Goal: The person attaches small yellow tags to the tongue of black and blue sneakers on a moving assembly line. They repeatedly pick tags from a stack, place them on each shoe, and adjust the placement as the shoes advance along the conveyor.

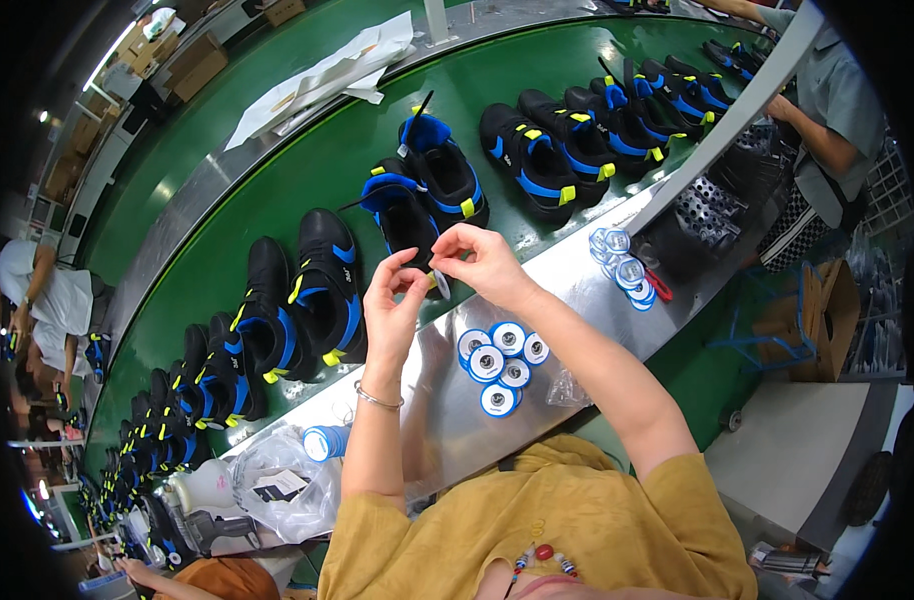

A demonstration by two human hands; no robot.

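Observation:
Both my hands are raised above the near edge of the belt, close to a pair of black-and-blue sneakers (451, 182) with their tongues pulled up. My right hand (482, 262) pinches a small white tag (441, 285), seen nearly edge-on below the fingertips. Thumb and fingers of my left hand (392, 300) are curled together just beside it; whatever they hold is too small to make out. On the metal ledge (437, 440) below my hands lies a cluster of round white tags with blue rims (487, 364).
Rows of similar sneakers (329, 285) line the green belt (277, 190) on both sides. A tag stack (325, 442) and a plastic bag (297, 480) sit at left; more round tags (622, 265) lie right. Co-workers (827, 120) stand at far right and left.

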